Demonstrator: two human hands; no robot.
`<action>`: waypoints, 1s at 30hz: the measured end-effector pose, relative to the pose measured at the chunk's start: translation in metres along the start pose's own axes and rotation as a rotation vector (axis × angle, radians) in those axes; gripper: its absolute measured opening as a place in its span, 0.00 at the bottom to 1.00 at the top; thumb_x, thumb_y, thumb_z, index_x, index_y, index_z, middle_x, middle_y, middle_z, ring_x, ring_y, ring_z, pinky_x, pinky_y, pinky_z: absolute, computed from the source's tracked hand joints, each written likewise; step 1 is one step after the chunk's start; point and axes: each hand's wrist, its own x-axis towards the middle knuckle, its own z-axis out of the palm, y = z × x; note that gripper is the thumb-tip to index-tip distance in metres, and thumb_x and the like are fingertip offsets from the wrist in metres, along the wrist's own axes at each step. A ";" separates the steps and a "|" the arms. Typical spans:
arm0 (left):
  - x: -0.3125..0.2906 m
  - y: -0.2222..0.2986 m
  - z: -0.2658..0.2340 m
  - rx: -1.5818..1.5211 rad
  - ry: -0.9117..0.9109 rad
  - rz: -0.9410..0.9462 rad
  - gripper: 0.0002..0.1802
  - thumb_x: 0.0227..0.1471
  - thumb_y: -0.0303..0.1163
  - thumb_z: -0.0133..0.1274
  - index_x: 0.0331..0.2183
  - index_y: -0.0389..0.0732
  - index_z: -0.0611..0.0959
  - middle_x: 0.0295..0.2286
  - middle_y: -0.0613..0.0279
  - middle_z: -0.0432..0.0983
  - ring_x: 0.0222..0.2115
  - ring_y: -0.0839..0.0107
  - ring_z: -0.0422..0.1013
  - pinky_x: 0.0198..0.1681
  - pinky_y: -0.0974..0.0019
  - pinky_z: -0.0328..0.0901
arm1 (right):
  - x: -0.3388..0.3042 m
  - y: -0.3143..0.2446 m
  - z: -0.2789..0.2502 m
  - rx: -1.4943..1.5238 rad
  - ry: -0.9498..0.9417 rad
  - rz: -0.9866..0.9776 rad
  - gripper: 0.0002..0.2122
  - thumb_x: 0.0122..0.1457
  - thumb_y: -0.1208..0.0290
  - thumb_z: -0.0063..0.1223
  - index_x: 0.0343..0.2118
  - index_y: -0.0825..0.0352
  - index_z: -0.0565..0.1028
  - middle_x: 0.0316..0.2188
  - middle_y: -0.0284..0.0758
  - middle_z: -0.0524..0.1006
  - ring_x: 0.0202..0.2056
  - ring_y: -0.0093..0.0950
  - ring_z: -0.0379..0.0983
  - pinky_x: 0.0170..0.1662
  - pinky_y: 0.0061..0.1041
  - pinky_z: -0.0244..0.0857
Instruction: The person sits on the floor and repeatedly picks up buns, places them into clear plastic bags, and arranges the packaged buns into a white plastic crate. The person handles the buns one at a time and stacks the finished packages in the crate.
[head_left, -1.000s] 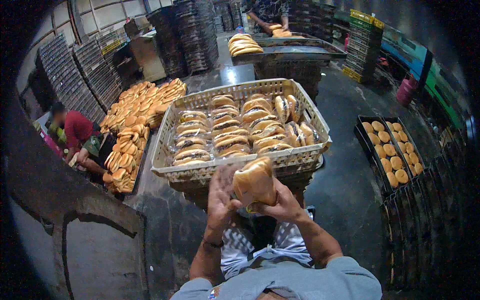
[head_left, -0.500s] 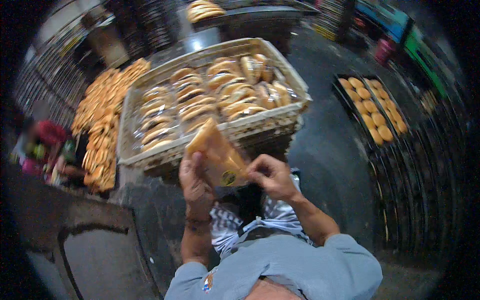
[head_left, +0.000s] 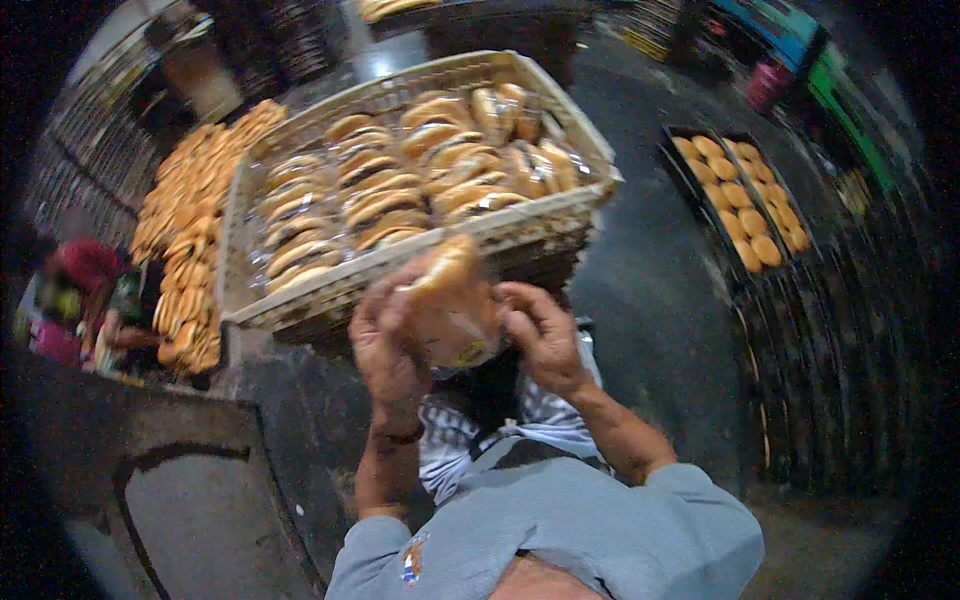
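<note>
Between my two hands is a bun in a clear plastic bag (head_left: 448,310), tilted, with a yellow round mark near its lower end. My left hand (head_left: 385,335) wraps its left side. My right hand (head_left: 545,335) grips the right edge of the bag with thumb and fingers. Just beyond, a cream plastic crate (head_left: 400,245) holds several rows of bagged, filled buns (head_left: 380,190). The rows lean against each other, and those at the right are turned another way. The bun's underside is hidden.
Loose buns (head_left: 205,190) lie heaped at the left, with another person (head_left: 90,275) beside them. Black trays of round buns (head_left: 735,195) rest on dark stacked trays (head_left: 830,370) at the right. A dark panel (head_left: 180,430) stands at the lower left. Beyond the crate is a dark table (head_left: 500,30).
The bagged bun has turned more upright between my hands. My right hand has risen along its right edge. The crate appears slightly farther up and left in view.
</note>
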 end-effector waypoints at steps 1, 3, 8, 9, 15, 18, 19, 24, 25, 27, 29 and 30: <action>0.002 0.002 0.004 0.004 -0.036 0.025 0.17 0.58 0.35 0.57 0.44 0.34 0.83 0.48 0.49 0.77 0.49 0.61 0.73 0.56 0.57 0.66 | 0.006 0.001 0.003 0.132 0.007 -0.040 0.16 0.69 0.65 0.47 0.53 0.70 0.72 0.38 0.32 0.76 0.41 0.22 0.72 0.50 0.24 0.67; 0.002 0.001 0.009 0.013 -0.085 0.002 0.13 0.56 0.30 0.57 0.41 0.33 0.84 0.47 0.48 0.78 0.49 0.60 0.73 0.58 0.57 0.65 | 0.017 -0.009 0.006 0.351 0.013 -0.083 0.21 0.70 0.58 0.45 0.56 0.70 0.70 0.41 0.32 0.74 0.45 0.22 0.69 0.52 0.23 0.64; -0.005 -0.005 -0.002 -0.063 -0.086 -0.103 0.10 0.52 0.19 0.59 0.40 0.32 0.85 0.43 0.45 0.81 0.51 0.55 0.74 0.60 0.53 0.63 | 0.034 -0.033 0.014 0.251 0.074 -0.083 0.18 0.68 0.55 0.49 0.39 0.69 0.77 0.32 0.28 0.75 0.37 0.19 0.69 0.44 0.20 0.64; -0.008 0.003 0.003 -0.073 -0.070 -0.134 0.09 0.51 0.22 0.62 0.37 0.33 0.85 0.41 0.45 0.82 0.50 0.52 0.74 0.60 0.51 0.63 | 0.034 -0.035 0.013 0.260 0.095 -0.071 0.18 0.68 0.55 0.50 0.37 0.69 0.77 0.31 0.28 0.75 0.36 0.19 0.70 0.43 0.20 0.65; -0.009 -0.010 -0.004 -0.279 -0.156 -0.162 0.09 0.54 0.31 0.62 0.33 0.35 0.82 0.37 0.48 0.82 0.48 0.53 0.75 0.56 0.50 0.67 | 0.036 -0.040 0.014 0.241 0.067 -0.222 0.18 0.67 0.56 0.52 0.30 0.68 0.77 0.28 0.29 0.76 0.31 0.19 0.69 0.37 0.21 0.65; -0.005 -0.007 0.008 -0.273 -0.143 -0.152 0.10 0.59 0.34 0.58 0.35 0.36 0.79 0.38 0.49 0.81 0.45 0.60 0.76 0.52 0.56 0.70 | 0.046 -0.039 0.010 0.207 0.061 -0.158 0.13 0.67 0.61 0.54 0.35 0.69 0.77 0.30 0.30 0.78 0.32 0.20 0.71 0.39 0.22 0.67; -0.004 -0.003 0.013 -0.296 -0.098 -0.193 0.09 0.60 0.33 0.57 0.35 0.37 0.79 0.39 0.49 0.81 0.45 0.61 0.76 0.51 0.57 0.71 | 0.054 -0.041 0.011 0.198 0.091 -0.143 0.12 0.67 0.63 0.54 0.37 0.69 0.77 0.31 0.31 0.78 0.33 0.20 0.72 0.40 0.23 0.68; 0.008 -0.014 0.016 -0.185 0.064 -0.011 0.06 0.64 0.31 0.51 0.36 0.38 0.76 0.43 0.48 0.80 0.46 0.63 0.76 0.50 0.61 0.71 | 0.055 -0.050 0.006 0.123 0.350 -0.209 0.13 0.67 0.70 0.53 0.49 0.72 0.74 0.41 0.36 0.81 0.43 0.23 0.76 0.50 0.23 0.69; 0.009 -0.011 0.026 -0.200 0.075 0.014 0.08 0.64 0.32 0.50 0.38 0.38 0.74 0.44 0.47 0.79 0.47 0.62 0.75 0.52 0.61 0.70 | 0.045 -0.046 -0.003 0.091 0.319 -0.233 0.19 0.64 0.70 0.57 0.55 0.75 0.71 0.48 0.42 0.80 0.50 0.27 0.76 0.55 0.26 0.68; 0.006 -0.017 0.031 -0.109 0.062 0.095 0.09 0.64 0.33 0.50 0.39 0.38 0.74 0.45 0.45 0.78 0.49 0.61 0.74 0.53 0.61 0.69 | 0.028 -0.054 -0.005 -0.193 0.192 -0.391 0.26 0.60 0.69 0.62 0.58 0.75 0.68 0.50 0.45 0.79 0.52 0.29 0.75 0.55 0.27 0.68; 0.002 -0.021 0.031 0.062 0.031 0.162 0.11 0.64 0.36 0.50 0.40 0.38 0.72 0.46 0.42 0.77 0.50 0.60 0.74 0.54 0.61 0.68 | 0.023 -0.058 -0.004 -0.356 0.094 -0.441 0.38 0.51 0.68 0.70 0.63 0.75 0.64 0.52 0.49 0.77 0.54 0.31 0.74 0.54 0.28 0.70; -0.001 -0.022 0.031 0.068 -0.007 0.169 0.11 0.64 0.36 0.50 0.40 0.38 0.72 0.47 0.42 0.77 0.51 0.59 0.74 0.54 0.60 0.68 | 0.023 -0.060 -0.001 -0.328 0.076 -0.423 0.38 0.50 0.67 0.71 0.62 0.74 0.64 0.52 0.49 0.77 0.53 0.31 0.75 0.53 0.28 0.70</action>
